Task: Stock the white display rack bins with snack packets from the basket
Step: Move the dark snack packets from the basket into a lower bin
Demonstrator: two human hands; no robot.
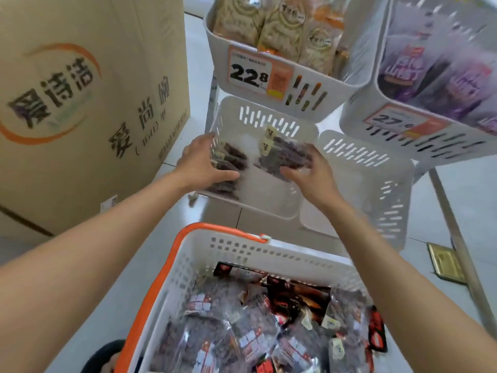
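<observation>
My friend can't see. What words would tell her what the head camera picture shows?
Two bare hands, left hand and right hand, place clear packets of dark snacks into a low white slotted plastic bin on a display rack. Nearer the camera, a white plastic basket with an orange rim holds many more packets.

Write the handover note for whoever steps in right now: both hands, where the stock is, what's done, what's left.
Left hand: gripping clear packets of dark snacks at the left side of the lower-left white slotted plastic bin.
Right hand: on a second clear packet stack in the same bin.
Done: a few packets in that bin.
Left: white basket with orange rim is full of packets; neighbouring lower-right white bin looks empty.
</observation>
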